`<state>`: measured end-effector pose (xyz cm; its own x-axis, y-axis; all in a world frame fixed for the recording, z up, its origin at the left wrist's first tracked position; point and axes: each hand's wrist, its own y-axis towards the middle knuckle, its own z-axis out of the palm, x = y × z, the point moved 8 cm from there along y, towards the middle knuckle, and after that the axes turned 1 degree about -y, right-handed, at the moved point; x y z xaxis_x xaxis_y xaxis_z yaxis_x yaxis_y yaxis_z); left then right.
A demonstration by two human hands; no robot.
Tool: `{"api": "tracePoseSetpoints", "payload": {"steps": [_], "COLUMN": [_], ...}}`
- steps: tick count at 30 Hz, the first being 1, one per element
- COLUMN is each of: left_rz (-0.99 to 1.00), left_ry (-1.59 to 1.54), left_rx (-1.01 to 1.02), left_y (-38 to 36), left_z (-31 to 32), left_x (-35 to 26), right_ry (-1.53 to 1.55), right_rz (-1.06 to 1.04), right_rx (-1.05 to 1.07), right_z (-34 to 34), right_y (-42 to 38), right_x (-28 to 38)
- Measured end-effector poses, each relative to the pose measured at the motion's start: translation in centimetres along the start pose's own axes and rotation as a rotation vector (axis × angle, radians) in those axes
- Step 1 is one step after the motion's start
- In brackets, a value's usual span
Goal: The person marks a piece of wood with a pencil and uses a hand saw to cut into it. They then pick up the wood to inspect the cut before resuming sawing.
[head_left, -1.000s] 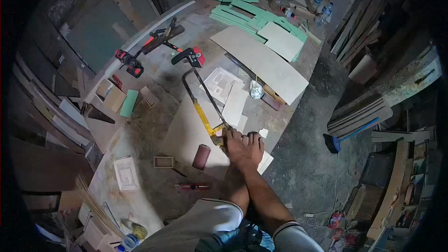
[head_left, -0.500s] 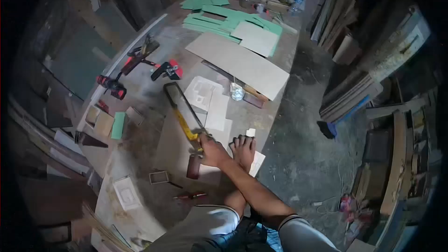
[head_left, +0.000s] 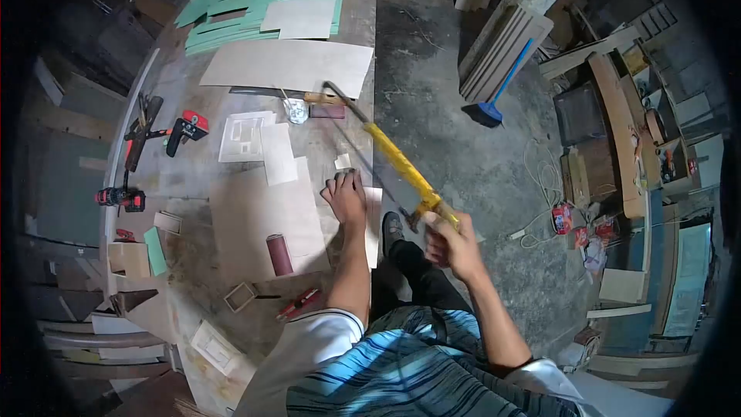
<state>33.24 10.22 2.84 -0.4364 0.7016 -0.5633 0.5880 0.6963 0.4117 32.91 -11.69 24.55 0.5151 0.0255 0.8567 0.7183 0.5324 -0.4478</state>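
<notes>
My right hand (head_left: 454, 245) is closed round the handle of a hacksaw (head_left: 403, 164) with a yellow frame, held out over the floor past the table's right edge. Its blade slants up and left towards the table edge. My left hand (head_left: 347, 199) presses down at that edge, fingers spread, on a thin pale board (head_left: 373, 220) that is partly hidden beneath it. A small pale offcut (head_left: 343, 161) lies just beyond the fingertips. To the left are a large pale sheet (head_left: 251, 208) and a dark red sandpaper roll (head_left: 279, 255).
Red-and-black cordless drill (head_left: 122, 198), battery tool (head_left: 187, 131) and red-handled pliers (head_left: 299, 303) lie on the table. Green sheets (head_left: 231, 31) and a long pale board (head_left: 285, 64) are at the far end. On the floor at right stand a blue broom (head_left: 488, 113) and a coiled cable (head_left: 546, 185).
My right hand has swung the hacksaw from above the table, across my left arm, to the right of the edge. My arms are no longer crossed. The view has turned right.
</notes>
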Motion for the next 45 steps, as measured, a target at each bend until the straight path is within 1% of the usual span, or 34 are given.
{"api": "tracePoseSetpoints", "payload": {"steps": [1, 2, 3, 4, 6, 7, 10, 11, 14, 15, 18, 20, 23, 26, 29, 32, 36, 37, 44, 45], "left_rz": [-0.041, -0.082, -0.054, -0.055, -0.061, -0.054, -0.049, -0.061, -0.086, -0.083, -0.042, -0.052, -0.081, -0.072, -0.083, -0.153, -0.161, -0.136, -0.155, -0.176], "left_ry": [0.023, 0.046, 0.056, 0.066, 0.09, 0.097, 0.041, 0.043, 0.034, 0.025, 0.02, 0.044, 0.061, 0.056, 0.063, 0.053, 0.02, 0.048, 0.086, 0.115], "left_rx": [0.002, 0.005, -0.072, -0.05, -0.003, -0.013, -0.028, -0.037, 0.01, 0.009, -0.078, -0.062, -0.019, -0.024, 0.006, 0.03, 0.005, -0.015, 0.002, 0.038], "left_y": [-0.3, -0.6, -1.0, -0.8, -0.8, -0.7, -0.6, -0.6, -0.6, -0.6, -0.5, -0.6, -0.5, -0.5, -0.5, -0.2, -0.2, -0.2, -0.2, -0.2], "left_z": [-0.1, -0.2, -0.4, -0.3, 0.0, -0.1, -0.6, -0.7, -0.4, -0.3, -0.7, -0.4, 0.2, 0.2, 0.6, 0.3, 0.4, 0.2, 0.6, 0.8], "left_x": [-0.3, -0.6, -0.9, -1.1, -1.0, -1.1, -1.3, -1.4, -0.9, -0.8, -1.0, -0.7, -0.3, -0.4, -0.3, -0.2, 0.0, -0.3, 0.0, 0.1], "right_ry": [-0.095, -0.052, 0.022, 0.096, 0.025, -0.006, 0.054, -0.03, -0.113, -0.155, -0.065, -0.068, -0.07, -0.126, -0.118, -0.055, -0.124, -0.142, -0.175, -0.166], "right_rz": [-0.024, 0.0, 0.029, 0.06, 0.029, 0.008, 0.038, 0.018, 0.064, 0.033, 0.077, 0.081, 0.096, 0.092, 0.131, 0.139, 0.142, 0.13, 0.136, 0.141], "right_rx": [-0.106, -0.181, -0.236, -0.29, -0.349, -0.376, -0.351, -0.391, -0.348, -0.377, -0.297, -0.293, -0.311, -0.335, -0.336, -0.31, -0.342, -0.346, -0.35, -0.355], "right_z": [-2.3, -3.8, -4.7, -5.6, -6.7, -6.9, -6.0, -5.5, -2.3, -2.1, -0.6, -0.1, 0.5, 0.6, 1.0, 1.3, 0.9, 0.9, 1.3, 1.3], "right_y": [-1.1, -1.8, -2.5, -3.0, -3.2, -3.0, -2.6, -2.6, -1.6, -0.6, 0.7, 1.3, 1.6, 2.0, 1.8, 1.6, 1.8, 1.8, 1.7, 1.6], "right_x": [-0.2, -1.1, -2.2, -3.3, -4.9, -5.1, -6.3, -6.5, -6.1, -6.6, -7.5, -8.3, -9.1, -9.1, -8.8, -8.5, -9.3, -9.3, -9.5, -9.7]}}
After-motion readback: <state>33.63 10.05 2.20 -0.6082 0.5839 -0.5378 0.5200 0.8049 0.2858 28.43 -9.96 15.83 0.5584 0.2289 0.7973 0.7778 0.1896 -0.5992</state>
